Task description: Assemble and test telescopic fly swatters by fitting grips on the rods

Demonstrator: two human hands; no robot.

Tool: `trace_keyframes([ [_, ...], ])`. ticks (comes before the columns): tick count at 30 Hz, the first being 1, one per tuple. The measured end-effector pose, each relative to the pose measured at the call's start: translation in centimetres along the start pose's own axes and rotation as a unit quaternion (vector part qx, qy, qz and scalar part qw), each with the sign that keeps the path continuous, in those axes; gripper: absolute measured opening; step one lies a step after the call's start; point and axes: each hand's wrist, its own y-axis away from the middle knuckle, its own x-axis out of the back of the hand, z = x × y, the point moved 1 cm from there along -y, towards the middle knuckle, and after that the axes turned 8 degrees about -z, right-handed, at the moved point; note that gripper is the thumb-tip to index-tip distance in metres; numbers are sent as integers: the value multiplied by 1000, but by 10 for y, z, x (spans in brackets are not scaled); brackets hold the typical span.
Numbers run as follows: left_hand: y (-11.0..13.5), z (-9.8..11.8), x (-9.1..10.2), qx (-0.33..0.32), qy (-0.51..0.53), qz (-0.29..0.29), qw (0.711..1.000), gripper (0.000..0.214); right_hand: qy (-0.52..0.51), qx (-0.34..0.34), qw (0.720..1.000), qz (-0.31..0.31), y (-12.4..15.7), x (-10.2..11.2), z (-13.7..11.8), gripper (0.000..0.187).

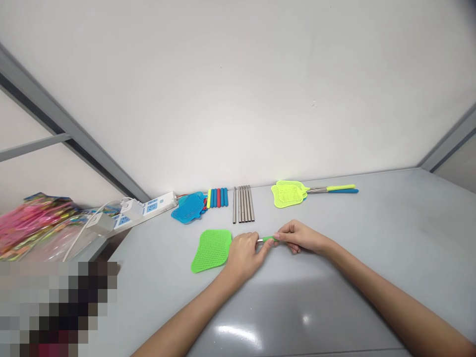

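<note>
A green fly swatter point(211, 250) lies on the grey table point(390, 233) with its mesh head to the left. My left hand point(243, 255) is closed round the metal rod just right of the head. My right hand point(301, 238) pinches the green handle grip at the rod's other end. A short piece of bare rod shows between the two hands.
Along the back stand blue swatter heads point(188, 207), coloured handle grips point(218, 197), several metal rods point(243, 204) and finished yellow swatters point(288, 193). A white power strip point(148, 207) and bright packets point(33, 223) lie at the left.
</note>
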Motion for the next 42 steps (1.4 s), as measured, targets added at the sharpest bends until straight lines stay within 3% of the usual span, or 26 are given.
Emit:
trace_keyframes([
  [6,2,3,1,67,30,-38,997,57,-5,1,1000,7,2,-9,-4,38],
  [24,9,9,-2,66,61,-38,995,43,-92,-21,995,42,3,-27,-8,40],
  [31,9,9,-2,92,78,-23,992,52,-118,-19,990,74,-2,-39,-1,45],
  [42,12,11,-3,122,84,-19,989,45,-182,-34,981,62,-7,-52,4,45],
])
